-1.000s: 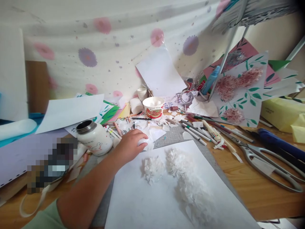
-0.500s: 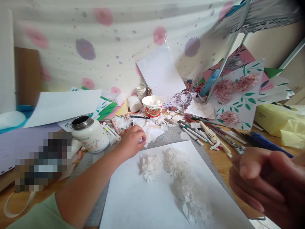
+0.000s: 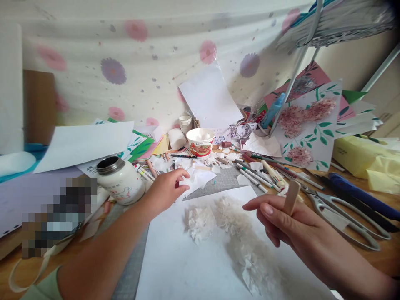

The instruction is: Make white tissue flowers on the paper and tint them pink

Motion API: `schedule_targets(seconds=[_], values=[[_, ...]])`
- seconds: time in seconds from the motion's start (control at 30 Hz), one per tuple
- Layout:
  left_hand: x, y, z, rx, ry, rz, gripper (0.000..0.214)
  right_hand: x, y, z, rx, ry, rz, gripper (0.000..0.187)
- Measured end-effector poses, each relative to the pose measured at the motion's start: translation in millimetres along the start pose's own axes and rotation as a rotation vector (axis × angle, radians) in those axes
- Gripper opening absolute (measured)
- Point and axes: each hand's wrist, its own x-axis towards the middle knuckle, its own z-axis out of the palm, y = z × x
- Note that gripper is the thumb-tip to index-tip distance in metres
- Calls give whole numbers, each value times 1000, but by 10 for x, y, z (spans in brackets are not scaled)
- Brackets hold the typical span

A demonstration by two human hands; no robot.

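My right hand (image 3: 287, 221) is closed round a flat wooden craft stick (image 3: 292, 195), whose rounded end sticks up past the thumb; the forefinger points left. Over the far left edge of a large white sheet (image 3: 175, 258), my left hand (image 3: 170, 185) is closed, with a small white paper scrap (image 3: 185, 181) between thumb and forefinger. Three ruffled white paper clusters lie on the sheet: a small cluster (image 3: 200, 223) at left, another (image 3: 230, 212) beside it, and a longer cluster (image 3: 254, 262) nearer me. A grey cutting mat (image 3: 223, 181) shows under the sheet.
Behind the sheet stands a red-and-white paper bowl (image 3: 201, 143) among paper scraps and pencils. An open white bottle (image 3: 121, 183) stands left of my left hand. Large scissors (image 3: 343, 216) and a marker bundle (image 3: 256, 175) lie to the right. Finished flower pictures (image 3: 309, 121) lean at the back right.
My right hand has moved left and forward, over the sheet's right side, and the craft stick in it now shows. My left hand has shifted slightly nearer and left, its paper scrap now plainer.
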Motion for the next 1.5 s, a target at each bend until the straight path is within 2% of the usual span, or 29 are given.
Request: schedule_targets(seconds=[0.17, 0.37, 0.57, 0.7, 0.87, 0.97, 1.13, 1.27, 1.37, 1.5], values=[[21, -44, -13, -35, 40, -36, 12, -4, -38, 12, -68, -12, 8, 44], [20, 8, -55, -75, 122, -77, 30, -4, -118, 24, -161, -20, 19, 51], [-11, 48, -109, -139, 152, -60, 20, 19, -89, 15, -216, 16, 8, 47], [-69, 133, -98, -230, 88, -16, 16, 63, -55, 77, -272, 6, -34, 33], [-311, 434, -16, -440, -92, 119, 19, 86, -39, 258, -348, 26, -230, 17], [-448, 580, 17, -566, -100, 215, 14, 83, -50, 367, -347, 31, -311, 14], [-523, 663, 20, -601, -108, 291, 12, 73, -79, 479, -336, 65, -402, 6], [-520, 652, 26, -635, -124, 302, 8, 71, -91, 500, -289, 60, -323, 17], [-522, 637, 28, -673, -99, 322, 12, 79, -93, 486, -213, 41, -205, 18], [-531, 623, 27, -635, -129, 300, 9, 103, -83, 459, -138, 8, -80, 21]])
